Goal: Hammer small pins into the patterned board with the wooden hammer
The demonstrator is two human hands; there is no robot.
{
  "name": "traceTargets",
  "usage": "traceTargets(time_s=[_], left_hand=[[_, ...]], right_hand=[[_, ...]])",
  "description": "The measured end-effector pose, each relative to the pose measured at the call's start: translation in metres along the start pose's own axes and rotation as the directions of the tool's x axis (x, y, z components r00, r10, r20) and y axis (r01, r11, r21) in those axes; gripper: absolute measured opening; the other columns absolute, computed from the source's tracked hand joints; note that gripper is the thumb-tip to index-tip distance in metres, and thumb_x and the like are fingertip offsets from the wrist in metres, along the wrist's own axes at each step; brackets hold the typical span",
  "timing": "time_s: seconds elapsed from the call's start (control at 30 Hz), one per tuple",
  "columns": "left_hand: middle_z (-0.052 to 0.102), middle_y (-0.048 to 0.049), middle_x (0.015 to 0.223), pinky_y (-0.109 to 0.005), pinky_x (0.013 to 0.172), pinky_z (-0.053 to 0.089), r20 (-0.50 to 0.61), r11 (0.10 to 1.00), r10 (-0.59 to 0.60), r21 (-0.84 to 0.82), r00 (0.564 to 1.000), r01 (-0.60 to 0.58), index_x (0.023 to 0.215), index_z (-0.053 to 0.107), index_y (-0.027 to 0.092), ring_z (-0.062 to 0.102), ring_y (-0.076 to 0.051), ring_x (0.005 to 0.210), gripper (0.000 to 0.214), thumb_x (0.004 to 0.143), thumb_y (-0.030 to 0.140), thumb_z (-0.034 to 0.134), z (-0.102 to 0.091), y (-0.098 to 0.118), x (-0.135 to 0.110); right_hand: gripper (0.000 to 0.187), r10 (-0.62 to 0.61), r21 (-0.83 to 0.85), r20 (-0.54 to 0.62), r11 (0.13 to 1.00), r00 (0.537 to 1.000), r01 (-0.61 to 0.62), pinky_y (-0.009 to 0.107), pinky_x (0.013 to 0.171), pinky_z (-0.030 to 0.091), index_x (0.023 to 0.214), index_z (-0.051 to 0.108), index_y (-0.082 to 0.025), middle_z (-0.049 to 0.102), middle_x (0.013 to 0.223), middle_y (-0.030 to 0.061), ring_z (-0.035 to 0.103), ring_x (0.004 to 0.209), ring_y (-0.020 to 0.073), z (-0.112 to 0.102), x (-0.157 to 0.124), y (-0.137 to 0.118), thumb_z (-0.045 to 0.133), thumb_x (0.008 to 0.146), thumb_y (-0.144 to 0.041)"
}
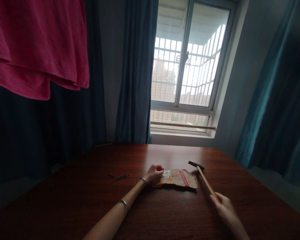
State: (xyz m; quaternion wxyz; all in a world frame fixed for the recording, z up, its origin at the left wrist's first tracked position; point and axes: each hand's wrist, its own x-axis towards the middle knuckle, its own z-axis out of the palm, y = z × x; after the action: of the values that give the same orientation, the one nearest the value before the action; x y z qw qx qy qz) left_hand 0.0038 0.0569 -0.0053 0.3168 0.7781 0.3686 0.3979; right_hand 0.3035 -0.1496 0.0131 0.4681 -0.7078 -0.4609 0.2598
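Note:
My right hand (pixel 222 204) is closed around the wooden handle of a hammer (pixel 205 181), whose dark head points away from me, just right of a patterned piece of cardboard (pixel 181 178). The cardboard has many small dark dots, a pink stripe and ragged edges. At its left end is my left hand (pixel 155 171), with the fingers pinched together; whatever is between the fingertips is too small to make out. Two bracelets circle my left forearm.
Some thin dark metal pieces (pixel 122 177) lie on the brown wooden table (pixel 150 213) to the left. A pink cloth (pixel 40 46) hangs at upper left. Behind the table are a window (pixel 182 66) and blue curtains (pixel 137 73).

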Motion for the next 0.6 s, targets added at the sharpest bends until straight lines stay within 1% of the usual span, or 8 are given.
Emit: traceTargets(time_s=[0.07, 0.1, 0.17, 0.23, 0.33, 0.43, 0.5, 0.6], left_hand=[[0.06, -0.0022, 0.07, -0.021, 0.058, 0.04, 0.005, 1.0, 0.008, -0.008, 1.0, -0.008, 0.071, 0.064, 0.012, 0.054, -0.012, 0.063, 0.014, 0.066, 0.023, 0.057, 0.0, -0.001, 0.0], [0.06, -0.0022, 0.069, -0.021, 0.058, 0.04, 0.007, 1.0, 0.01, -0.013, 1.0, -0.01, 0.07, 0.064, 0.011, 0.054, -0.012, 0.063, 0.014, 0.066, 0.023, 0.057, 0.0, -0.001, 0.0], [0.06, -0.0022, 0.07, -0.021, 0.059, 0.04, 0.009, 1.0, 0.012, -0.015, 1.0, -0.012, 0.069, 0.064, 0.012, 0.054, -0.012, 0.064, 0.013, 0.066, 0.023, 0.057, 0.0, 0.0, 0.0], [0.06, -0.0022, 0.07, -0.021, 0.06, 0.04, 0.006, 1.0, 0.012, -0.013, 1.0, -0.012, 0.069, 0.063, 0.012, 0.054, -0.013, 0.065, 0.013, 0.066, 0.023, 0.058, -0.001, 0.002, 0.0], [0.059, -0.0019, 0.069, -0.021, 0.061, 0.04, 0.003, 1.0, 0.013, -0.004, 1.0, -0.013, 0.068, 0.063, 0.011, 0.053, -0.013, 0.065, 0.013, 0.065, 0.023, 0.058, -0.002, 0.005, -0.001], [0.058, -0.0015, 0.069, -0.021, 0.061, 0.039, 0.0, 1.0, 0.014, 0.02, 1.0, -0.014, 0.066, 0.063, 0.011, 0.053, -0.012, 0.066, 0.012, 0.065, 0.022, 0.058, -0.002, 0.006, -0.001], [0.058, -0.0013, 0.07, -0.021, 0.061, 0.039, 0.002, 1.0, 0.015, 0.027, 1.0, -0.015, 0.065, 0.062, 0.011, 0.053, -0.012, 0.066, 0.012, 0.065, 0.022, 0.058, -0.002, 0.006, -0.002], [0.058, -0.0013, 0.071, -0.021, 0.062, 0.039, 0.009, 1.0, 0.015, 0.021, 1.0, -0.015, 0.064, 0.062, 0.011, 0.053, -0.012, 0.067, 0.011, 0.066, 0.021, 0.057, -0.002, 0.007, -0.003]], right_hand=[[0.033, 0.096, 0.239, 0.029, 0.966, 0.995, -0.1, 0.021, 0.03, 0.028, 0.077, 0.059, -0.02, 0.053, 0.049, -0.0025, 0.043, 0.032, 0.0107, 0.005, -0.009, -0.015, 0.056, 0.064, -0.05], [0.034, 0.124, 0.346, 0.077, 0.927, 0.989, -0.143, 0.019, 0.028, 0.023, 0.079, 0.058, -0.02, 0.048, 0.047, -0.0049, 0.036, 0.028, 0.0076, 0.007, -0.015, -0.023, 0.057, 0.063, -0.05], [0.035, 0.128, 0.514, 0.201, 0.83, 0.971, -0.216, 0.016, 0.026, 0.017, 0.082, 0.057, -0.02, 0.041, 0.046, -0.0079, 0.025, 0.026, 0.0036, 0.011, -0.026, -0.04, 0.06, 0.062, -0.05], [0.033, 0.114, 0.601, 0.315, 0.744, 0.942, -0.291, 0.014, 0.025, 0.014, 0.081, 0.056, -0.02, 0.038, 0.048, -0.0086, 0.022, 0.027, 0.0015, 0.012, -0.036, -0.055, 0.061, 0.063, -0.048], [0.028, 0.087, 0.629, 0.462, 0.669, 0.882, -0.395, 0.011, 0.026, 0.012, 0.075, 0.053, -0.02, 0.039, 0.053, -0.0079, 0.022, 0.03, -0.0008, 0.016, -0.052, -0.074, 0.064, 0.066, -0.044], [0.028, 0.06, 0.608, 0.565, 0.644, 0.823, -0.465, 0.011, 0.027, 0.008, 0.08, 0.052, -0.02, 0.038, 0.052, -0.0092, 0.019, 0.03, -0.0022, 0.024, -0.068, -0.09, 0.064, 0.069, -0.043], [0.032, 0.065, 0.587, 0.58, 0.658, 0.812, -0.472, 0.01, 0.028, 0.006, 0.084, 0.051, -0.019, 0.038, 0.051, -0.0098, 0.018, 0.03, -0.0028, 0.03, -0.075, -0.098, 0.064, 0.07, -0.044], [0.036, 0.062, 0.566, 0.577, 0.689, 0.815, -0.453, 0.011, 0.028, 0.005, 0.08, 0.048, -0.019, 0.041, 0.051, -0.0097, 0.019, 0.03, -0.0027, 0.039, -0.08, -0.108, 0.066, 0.066, -0.047]])
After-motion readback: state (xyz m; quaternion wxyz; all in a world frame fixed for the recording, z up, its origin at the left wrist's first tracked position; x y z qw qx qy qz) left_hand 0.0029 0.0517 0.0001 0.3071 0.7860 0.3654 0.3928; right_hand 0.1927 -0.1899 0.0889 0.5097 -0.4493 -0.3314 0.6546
